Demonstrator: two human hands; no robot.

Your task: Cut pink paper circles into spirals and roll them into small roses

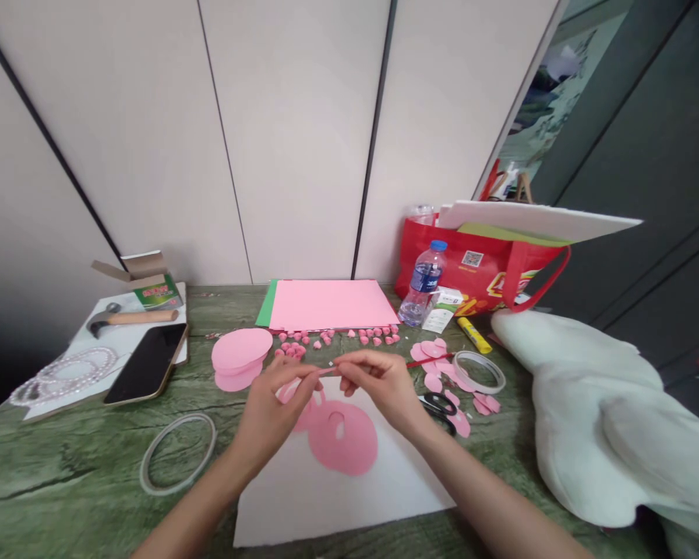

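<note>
My left hand (285, 396) and my right hand (381, 384) meet over a white sheet (291, 505). Between their fingertips stretches a thin pink paper strip (327, 371), pinched at its left end by the left hand and its right end by the right. A tiny white bit shows just above the strip; what it is I cannot make out. Below, a pink paper spiral (349, 446) lies on the sheet, partly hidden by the left hand. Beyond the fingers sit several small rolled pink paper roses (378, 335). Scissors with black handles (439, 404) rest beside my right wrist.
Two tape rolls lie on the table, one left (147, 470) and one right (499, 382). Pink circles (241, 349), a pink paper stack (332, 303), a phone (148, 363), a hammer (143, 317), a water bottle (422, 287), a red bag (483, 264) and a white plush (611, 419) surround the sheet.
</note>
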